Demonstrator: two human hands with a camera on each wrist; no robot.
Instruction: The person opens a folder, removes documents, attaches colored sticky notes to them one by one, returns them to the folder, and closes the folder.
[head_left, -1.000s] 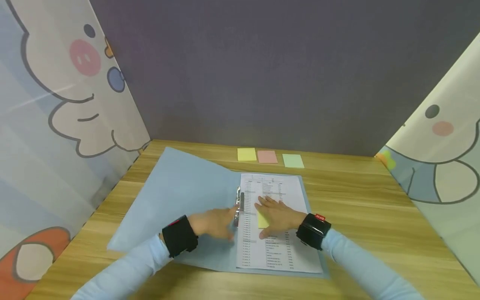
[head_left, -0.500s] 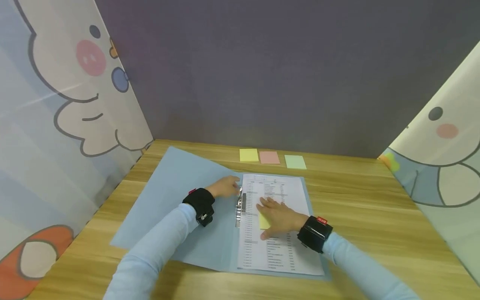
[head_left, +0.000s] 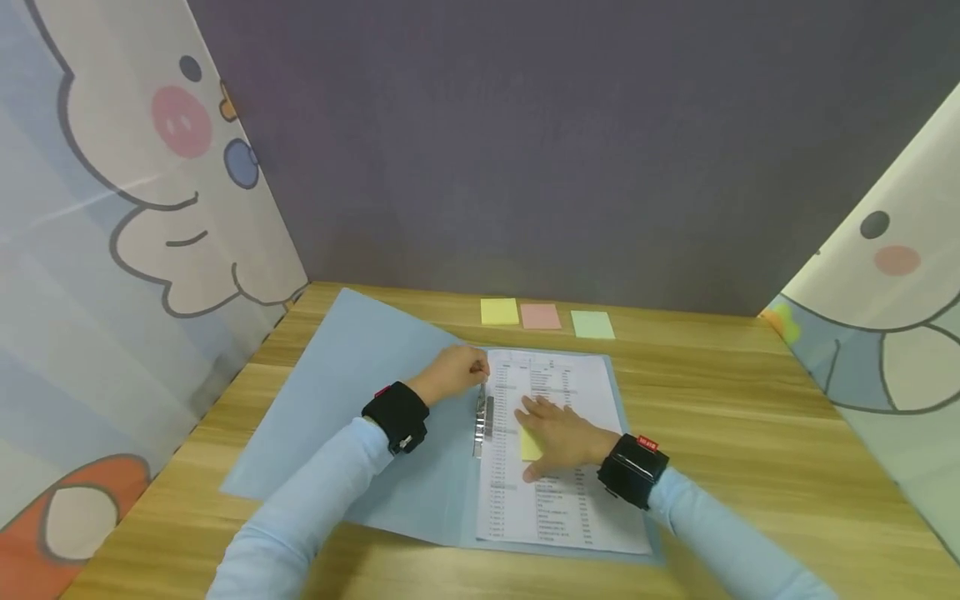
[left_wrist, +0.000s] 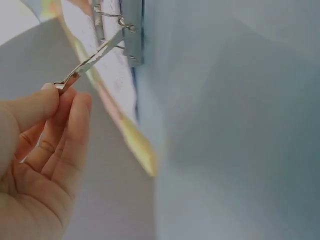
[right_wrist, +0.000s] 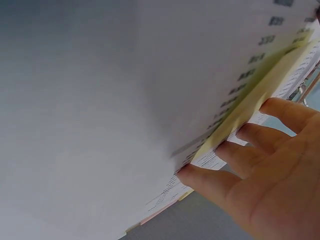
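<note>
A light blue folder [head_left: 330, 392] lies spread on the table, with printed sheets [head_left: 517, 508] on its right half. Along the spine sits a metal lever clip [head_left: 480, 433]. My left hand [head_left: 450, 372], at the clip's far end, pinches the tip of its metal lever [left_wrist: 92, 61] between thumb and fingers; the left wrist view has the lever standing out at an angle from its base. My right hand [head_left: 562, 437] rests on the sheets with fingers spread. Partly beneath it is a yellow sticky note [head_left: 529, 448], also touched by the fingertips in the right wrist view.
Behind the folder, yellow [head_left: 498, 312], pink [head_left: 540, 317] and green sticky notes [head_left: 592, 324] lie in a row. A dark grey panel [head_left: 480, 150] rises at the back of the wooden table [head_left: 750, 433]. Cartoon-printed sheets [head_left: 135, 275] flank both sides.
My left hand, blurred over the lower spine at first, has moved up to the clip's far end and now pinches the lever. The right hand has stayed on the sheets.
</note>
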